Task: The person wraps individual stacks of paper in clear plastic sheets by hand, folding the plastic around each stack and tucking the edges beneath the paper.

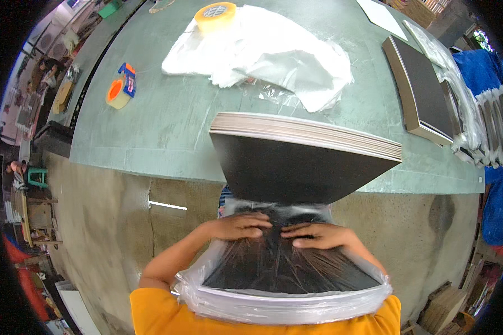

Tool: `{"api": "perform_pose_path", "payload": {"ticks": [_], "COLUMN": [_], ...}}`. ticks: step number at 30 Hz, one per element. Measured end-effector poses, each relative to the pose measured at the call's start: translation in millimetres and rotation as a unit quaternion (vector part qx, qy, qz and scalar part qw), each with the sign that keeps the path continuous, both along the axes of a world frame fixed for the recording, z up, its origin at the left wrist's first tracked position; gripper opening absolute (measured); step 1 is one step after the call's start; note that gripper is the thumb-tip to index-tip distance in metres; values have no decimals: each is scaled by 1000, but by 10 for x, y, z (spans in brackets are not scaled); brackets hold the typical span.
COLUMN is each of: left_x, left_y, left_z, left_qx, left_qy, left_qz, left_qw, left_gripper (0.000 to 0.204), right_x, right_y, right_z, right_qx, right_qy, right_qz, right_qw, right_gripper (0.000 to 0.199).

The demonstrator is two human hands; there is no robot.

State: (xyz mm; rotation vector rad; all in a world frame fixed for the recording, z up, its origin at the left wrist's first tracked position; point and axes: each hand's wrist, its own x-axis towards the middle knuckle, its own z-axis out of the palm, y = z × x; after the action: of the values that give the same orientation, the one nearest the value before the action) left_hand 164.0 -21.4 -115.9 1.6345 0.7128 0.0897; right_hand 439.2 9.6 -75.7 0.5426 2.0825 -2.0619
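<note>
A stack of black panels in a clear plastic bag (262,273) leans against my body below the table edge. Its pale edge and the loose, bunched plastic face my chest. My left hand (241,225) lies flat on the film over the black surface, fingers stretched out. Beside it, a small gap away, my right hand (314,235) rests on the same film with its fingers extended. Just beyond my hands, a stack of boards (302,167) with a black face and light, layered edges stands at the table's near edge.
On the green table (167,123) lie white plastic bags (279,53) with a roll of yellowish tape (215,17) on top. A tape dispenser (122,88) sits at left. More black boards (422,92) lie at right. A person (18,170) is near a green stool (37,177).
</note>
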Motion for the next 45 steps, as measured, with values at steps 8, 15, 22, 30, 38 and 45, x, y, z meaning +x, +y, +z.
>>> {"api": "perform_pose_path", "payload": {"ticks": [8, 15, 22, 30, 38, 45], "left_x": [-1207, -267, 568, 667, 411, 313], "left_y": [882, 2332, 3042, 3433, 3427, 3405], "left_z": [1090, 1510, 1097, 1457, 1452, 1540], "left_qx": [-7, 753, 857, 753, 517, 466], "left_qy": [262, 103, 113, 25, 70, -58], "left_qz": [195, 134, -47, 85, 309, 395], "left_qw": [945, 636, 501, 652, 795, 790], "left_gripper": [22, 12, 19, 8, 26, 32], "right_x": [64, 18, 112, 130, 111, 143], "right_y": [53, 121, 99, 220, 206, 123], "right_z": [-569, -577, -624, -663, -630, -691], "right_qx": [24, 38, -1, -1, -23, 9], "right_qy": [-122, -113, -149, -108, -124, -115], "right_qz": [-63, -60, -111, -95, -110, -114], "right_qw": [990, 991, 983, 990, 986, 987], "right_gripper": [57, 59, 58, 56, 55, 55]}}
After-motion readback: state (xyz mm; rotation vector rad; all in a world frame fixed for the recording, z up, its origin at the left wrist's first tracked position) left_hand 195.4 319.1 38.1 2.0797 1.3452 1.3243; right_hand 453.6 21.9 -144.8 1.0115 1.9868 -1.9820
